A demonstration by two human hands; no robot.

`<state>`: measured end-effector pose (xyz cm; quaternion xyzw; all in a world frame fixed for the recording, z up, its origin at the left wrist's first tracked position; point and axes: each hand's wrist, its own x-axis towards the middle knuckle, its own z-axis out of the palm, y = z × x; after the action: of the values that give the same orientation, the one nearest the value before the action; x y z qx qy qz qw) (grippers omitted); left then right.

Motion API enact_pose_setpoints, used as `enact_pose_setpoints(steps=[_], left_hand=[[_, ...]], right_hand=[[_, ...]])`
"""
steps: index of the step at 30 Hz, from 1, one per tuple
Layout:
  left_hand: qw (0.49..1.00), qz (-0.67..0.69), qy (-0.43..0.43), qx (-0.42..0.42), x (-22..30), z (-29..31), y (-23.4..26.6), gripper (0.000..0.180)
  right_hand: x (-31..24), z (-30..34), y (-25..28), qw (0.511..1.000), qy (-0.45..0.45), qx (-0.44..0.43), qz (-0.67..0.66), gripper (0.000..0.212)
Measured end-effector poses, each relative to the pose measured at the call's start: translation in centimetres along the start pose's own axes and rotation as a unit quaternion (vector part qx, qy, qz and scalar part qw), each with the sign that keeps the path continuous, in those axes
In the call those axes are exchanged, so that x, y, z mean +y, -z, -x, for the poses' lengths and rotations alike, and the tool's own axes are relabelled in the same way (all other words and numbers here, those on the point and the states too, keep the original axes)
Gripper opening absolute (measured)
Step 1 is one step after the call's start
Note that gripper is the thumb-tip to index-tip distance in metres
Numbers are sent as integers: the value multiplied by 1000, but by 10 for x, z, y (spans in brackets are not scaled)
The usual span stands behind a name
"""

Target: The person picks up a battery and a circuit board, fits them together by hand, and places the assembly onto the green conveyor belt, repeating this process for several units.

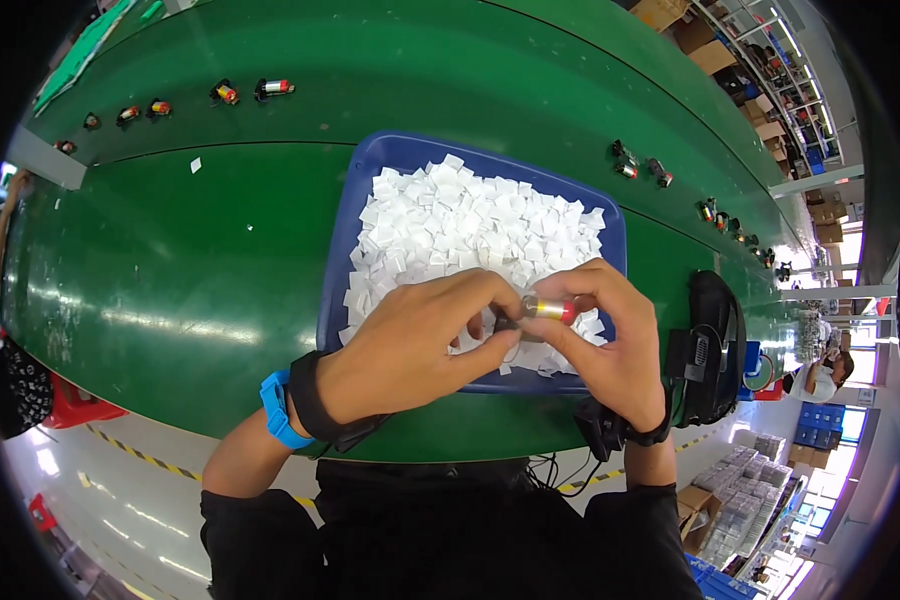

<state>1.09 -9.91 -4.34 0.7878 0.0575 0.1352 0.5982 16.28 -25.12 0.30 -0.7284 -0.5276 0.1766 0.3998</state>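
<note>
Closely Paired Hands Above a Blue Tray

Nearest are the wearer's black sleeves [260, 540], then the wrists: a bright blue band [278, 410] and a wide black strap [315, 395] on the left one, a boxy black device [602, 425] at the right one. Ahead of them the two bare hands come together, fingertips near each other. The right hand [615, 335] is pinched on a small shiny cylinder with a yellowish band and a red end [548, 309], held above the near part of the tray. The left hand [415, 335] has thumb and fingertips closed on a small dark piece [507, 325] just beside it (it is blurred, and I cannot tell whether the two are joined).

Beneath lies a shallow blue plastic tray [342, 240] heaped with small white squarish pieces [470, 215], on a glossy green tabletop [170, 270]. To its right sits a soft black bag [715, 345].

Farther off, on a green strip beyond the table seam, small red-and-silver parts with black fittings stand spaced out, some to the left [274, 88] and others to the right [625, 160]. Well beyond, at the right, are a person in a white top [818, 380] and metal shelving with cardboard boxes [770, 80].
</note>
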Motion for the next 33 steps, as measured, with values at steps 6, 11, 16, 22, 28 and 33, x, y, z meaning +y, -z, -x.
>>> enact_pose_setpoints(steps=[6,11,16,22,28,33], left_hand=[[1000,-14,27,-7,1,-1,-1,15],[998,11,58,-32,6,2,2,14],[976,188,77,-83,-3,5,7,10],[935,315,91,-135,2,-3,16,6],[924,343,112,-129,-6,-1,12,8],[901,376,195,-93,-4,-6,13,9]], right_hand=[[-5,5,-2,999,8,-13,39,31],[-10,5,-5,999,21,2,28,34],[-11,7,-2,997,70,8,41,35],[-9,8,2,996,83,39,13,35],[-10,12,1,991,117,45,47,34],[-13,13,0,974,197,6,115,34]])
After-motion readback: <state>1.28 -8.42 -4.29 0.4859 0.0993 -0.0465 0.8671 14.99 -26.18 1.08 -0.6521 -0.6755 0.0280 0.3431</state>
